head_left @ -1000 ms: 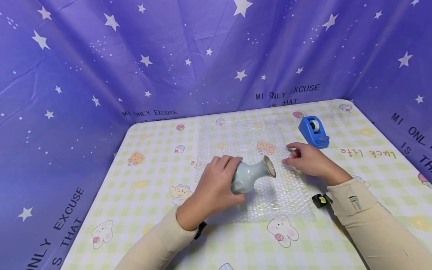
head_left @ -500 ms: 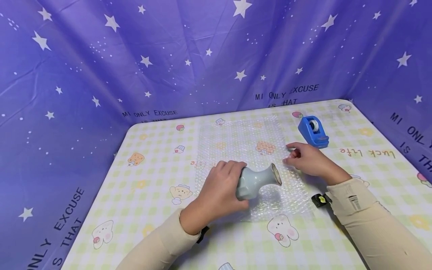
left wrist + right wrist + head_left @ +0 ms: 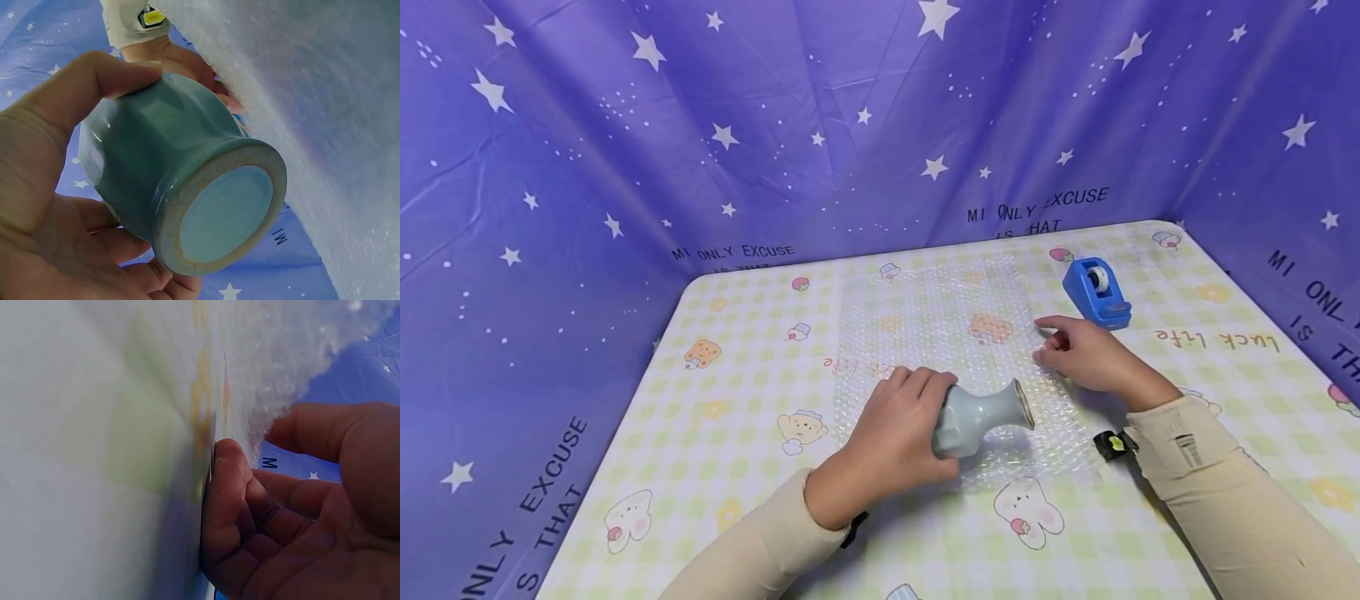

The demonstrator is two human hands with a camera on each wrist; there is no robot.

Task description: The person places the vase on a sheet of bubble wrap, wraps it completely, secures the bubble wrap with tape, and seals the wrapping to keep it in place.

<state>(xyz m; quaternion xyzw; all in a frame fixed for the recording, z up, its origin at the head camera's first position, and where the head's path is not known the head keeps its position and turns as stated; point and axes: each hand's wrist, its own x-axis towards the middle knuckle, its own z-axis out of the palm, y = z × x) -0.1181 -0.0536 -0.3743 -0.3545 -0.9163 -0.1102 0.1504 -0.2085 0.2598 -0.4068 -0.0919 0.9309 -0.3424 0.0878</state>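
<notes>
A pale blue-green glazed vase [image 3: 981, 421] lies sideways in my left hand [image 3: 898, 433], mouth pointing right. My fingers and thumb wrap its rounded body; the left wrist view shows its pale foot ring [image 3: 219, 215] facing the camera. Beneath it spreads a clear sheet of bubble wrap [image 3: 925, 308]; whether the vase touches it I cannot tell. My right hand [image 3: 1086, 354] stays at the sheet's right edge. There, in the right wrist view, the thumb and curled fingers [image 3: 228, 478] pinch the bubble wrap's edge [image 3: 275, 381].
A blue tape dispenser [image 3: 1097, 292] with a roll of tape stands beyond my right hand. The table [image 3: 700, 467] has a checked cloth with cartoon prints. A purple star-patterned curtain [image 3: 820, 150] closes off the back and sides.
My left hand has brought the vase toward me and slightly right, lower over the bubble wrap, its mouth turning further sideways. My right hand has stayed almost in place.
</notes>
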